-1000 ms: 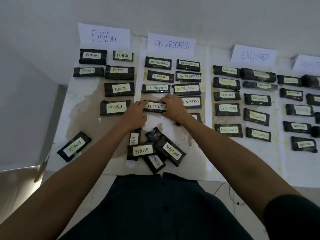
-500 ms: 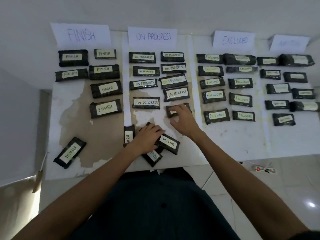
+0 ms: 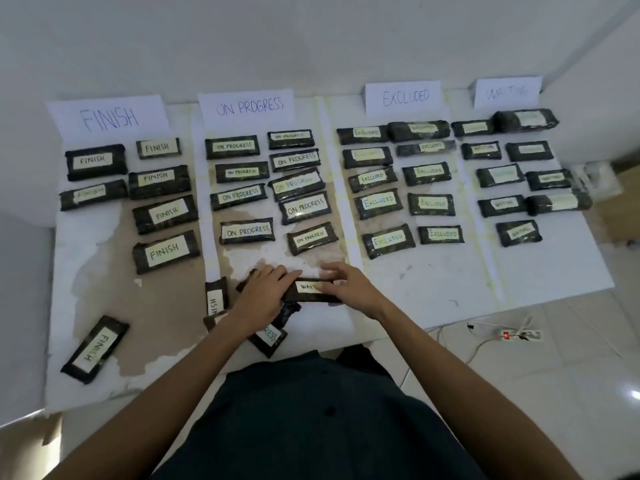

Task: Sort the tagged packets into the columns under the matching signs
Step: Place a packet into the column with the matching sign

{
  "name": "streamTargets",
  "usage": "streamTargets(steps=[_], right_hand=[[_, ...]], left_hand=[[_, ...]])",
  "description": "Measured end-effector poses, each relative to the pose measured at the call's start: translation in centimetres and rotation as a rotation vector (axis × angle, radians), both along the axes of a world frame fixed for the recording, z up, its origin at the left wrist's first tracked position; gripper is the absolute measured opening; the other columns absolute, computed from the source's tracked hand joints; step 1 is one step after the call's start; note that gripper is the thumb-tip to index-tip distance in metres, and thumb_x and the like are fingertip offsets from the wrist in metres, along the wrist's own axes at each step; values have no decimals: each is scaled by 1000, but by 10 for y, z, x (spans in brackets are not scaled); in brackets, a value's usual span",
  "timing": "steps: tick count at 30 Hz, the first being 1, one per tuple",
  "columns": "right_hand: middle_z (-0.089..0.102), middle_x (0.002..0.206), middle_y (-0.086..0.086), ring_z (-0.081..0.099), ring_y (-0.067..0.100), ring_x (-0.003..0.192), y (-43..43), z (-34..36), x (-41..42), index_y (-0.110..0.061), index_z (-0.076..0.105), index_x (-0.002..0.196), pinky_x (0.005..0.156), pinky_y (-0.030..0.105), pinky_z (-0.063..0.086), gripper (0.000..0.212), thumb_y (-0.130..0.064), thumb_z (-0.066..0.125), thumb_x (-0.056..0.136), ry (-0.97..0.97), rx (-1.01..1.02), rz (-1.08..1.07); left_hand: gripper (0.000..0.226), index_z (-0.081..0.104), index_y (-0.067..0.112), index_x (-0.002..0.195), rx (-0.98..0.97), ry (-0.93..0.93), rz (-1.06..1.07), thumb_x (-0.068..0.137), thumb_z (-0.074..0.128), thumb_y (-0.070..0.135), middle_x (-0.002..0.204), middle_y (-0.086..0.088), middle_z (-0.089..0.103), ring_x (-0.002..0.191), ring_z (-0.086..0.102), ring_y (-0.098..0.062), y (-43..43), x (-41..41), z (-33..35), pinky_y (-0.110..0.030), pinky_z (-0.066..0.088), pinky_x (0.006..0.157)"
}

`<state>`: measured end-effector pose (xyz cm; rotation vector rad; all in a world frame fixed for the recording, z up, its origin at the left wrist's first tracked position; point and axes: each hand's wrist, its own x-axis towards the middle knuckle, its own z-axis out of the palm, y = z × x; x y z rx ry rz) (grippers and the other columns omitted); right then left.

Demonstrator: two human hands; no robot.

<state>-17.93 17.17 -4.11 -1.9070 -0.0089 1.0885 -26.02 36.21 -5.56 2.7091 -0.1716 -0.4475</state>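
Gripping a dark packet tagged WAITING (image 3: 310, 289) from both ends, the left hand (image 3: 265, 294) and the right hand (image 3: 349, 289) have their fingers curled narrow around it, just above the small unsorted heap (image 3: 270, 336) beneath the left wrist. The step in hand looks like picking this packet out for sorting. The next move calls for carrying it far out past the right hand, beyond the EXCLUDED column, to the open spot below the packets under the WAITING sign (image 3: 507, 91). Beside the left hand stands 1 upright FINISH packet (image 3: 215, 297), and another FINISH packet (image 3: 95, 348) lies well out to the left. The table (image 3: 433, 282) is white with worn brown patches, set against a plain pale wall. A power strip (image 3: 517, 336) lies on the tiled floor to the right.
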Motion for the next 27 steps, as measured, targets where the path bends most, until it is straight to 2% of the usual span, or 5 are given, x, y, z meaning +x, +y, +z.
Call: streamTargets(steps=[5,12,16,20,27], right_hand=[[56,112,17,64,31,101,-22,2,19,-15,61,112,83,37,58,40,-1,74,77,96,128,-207],[61,92,7,65,24,86,-68,22,50,-7,60,110,70,30,58,34,6,68,80,111,247,-322],[66,93,9,67,23,83,-97,25,65,-5,57,110,66,28,57,35,5,69,79,133,296,-402],[67,101,14,67,27,90,-125,27,78,-9,56,101,82,40,57,26,6,66,82,163,363,-445],[66,106,18,67,31,98,-166,27,95,-5,56,110,80,39,58,30,-1,68,83,105,315,-385]], left_hand=[[69,41,10,137,-103,-26,44,74,62,28,113,-10,52,98,49,-28,-21,1,9,-42,45,83],[105,27,18,143,-37,-72,90,61,54,77,122,-2,46,104,45,-21,-80,17,28,-36,40,88],[94,27,16,144,-218,-71,231,68,68,55,123,-5,43,106,45,-21,-119,35,37,-36,43,92],[78,36,14,137,-457,-68,465,71,78,20,120,-1,37,105,43,-13,-157,54,44,-28,42,97],[68,49,20,125,-560,-65,593,66,82,17,110,1,45,102,49,-15,-193,70,39,-29,44,94]])
